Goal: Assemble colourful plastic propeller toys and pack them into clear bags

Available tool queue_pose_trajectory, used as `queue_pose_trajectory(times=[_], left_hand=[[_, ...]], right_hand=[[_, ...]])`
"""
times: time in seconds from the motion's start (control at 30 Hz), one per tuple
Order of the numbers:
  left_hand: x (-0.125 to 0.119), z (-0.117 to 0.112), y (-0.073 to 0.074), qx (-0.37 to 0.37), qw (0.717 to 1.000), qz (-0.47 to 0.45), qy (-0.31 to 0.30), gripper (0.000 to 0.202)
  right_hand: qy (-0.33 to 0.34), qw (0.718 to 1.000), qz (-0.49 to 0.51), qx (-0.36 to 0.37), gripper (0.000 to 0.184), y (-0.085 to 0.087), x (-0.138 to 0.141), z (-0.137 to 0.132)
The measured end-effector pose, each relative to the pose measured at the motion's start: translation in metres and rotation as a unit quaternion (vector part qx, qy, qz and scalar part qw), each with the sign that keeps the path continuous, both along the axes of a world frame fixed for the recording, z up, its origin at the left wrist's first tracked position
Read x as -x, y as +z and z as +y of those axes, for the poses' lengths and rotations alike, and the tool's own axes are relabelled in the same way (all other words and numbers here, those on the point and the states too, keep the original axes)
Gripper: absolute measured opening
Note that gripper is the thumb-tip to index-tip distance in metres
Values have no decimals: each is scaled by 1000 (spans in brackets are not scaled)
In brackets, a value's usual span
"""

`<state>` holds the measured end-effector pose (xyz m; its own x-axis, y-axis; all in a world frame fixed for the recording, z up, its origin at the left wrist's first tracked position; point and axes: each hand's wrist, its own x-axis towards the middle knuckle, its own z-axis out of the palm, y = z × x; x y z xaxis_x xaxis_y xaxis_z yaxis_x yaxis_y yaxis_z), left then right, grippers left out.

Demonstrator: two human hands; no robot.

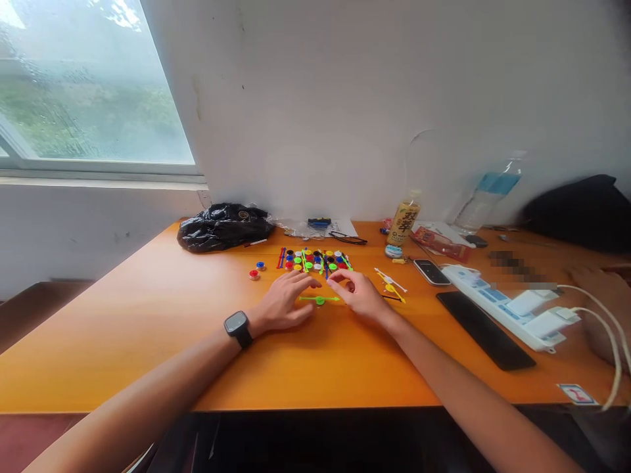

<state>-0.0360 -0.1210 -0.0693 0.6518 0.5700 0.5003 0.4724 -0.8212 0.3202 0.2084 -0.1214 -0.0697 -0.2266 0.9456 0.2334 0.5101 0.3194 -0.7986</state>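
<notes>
My left hand [288, 302], with a watch on its wrist, rests low over the table, fingers stretched out and thumb apart, holding nothing. Between my hands lies a green arrow-ended stick with a green disc [320, 301] at its middle. My right hand [362, 295] has thumb and forefinger pinched at the lower end of a thin blue stick [326, 268], by the near edge of a cluster of coloured discs [297, 259]. Slim coloured sticks lie among these discs. Left of the cluster sit a red disc piece [254, 274] and a blue disc piece [260, 266].
White and yellow arrow sticks [390, 287] lie right of my right hand. Further right are a phone [486, 328], a power strip [507, 309] with cables, and another person's arm [601, 315]. A black plastic bag [224, 226] and a drink bottle [403, 222] stand at the back.
</notes>
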Motion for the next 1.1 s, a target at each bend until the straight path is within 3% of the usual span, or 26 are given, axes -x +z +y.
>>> queue_pose_trajectory(times=[0.1, 0.23, 0.43, 0.63, 0.77, 1.0, 1.1], left_hand=[[4, 1, 5, 8, 998, -49, 36, 23], [8, 8, 8, -2, 992, -83, 98, 21], [42, 43, 5, -52, 966, -102, 231, 20], [80, 79, -9, 27, 918, -76, 389, 27], [82, 83, -15, 112, 915, -73, 381, 30], [73, 78, -14, 176, 920, -138, 321, 26], [73, 78, -16, 137, 939, -113, 296, 25]], right_hand=[[-12, 996, 56, 62, 44, 7, -2, -3], [40, 978, 146, 145, 54, 16, 0, -9], [28, 984, 142, 108, 48, 9, -1, -5], [37, 987, 124, 91, 48, 2, -2, 0], [34, 987, 128, 88, 48, 2, -4, 1], [36, 988, 127, 83, 47, 0, -5, 3], [33, 989, 123, 81, 47, 0, -4, 3]])
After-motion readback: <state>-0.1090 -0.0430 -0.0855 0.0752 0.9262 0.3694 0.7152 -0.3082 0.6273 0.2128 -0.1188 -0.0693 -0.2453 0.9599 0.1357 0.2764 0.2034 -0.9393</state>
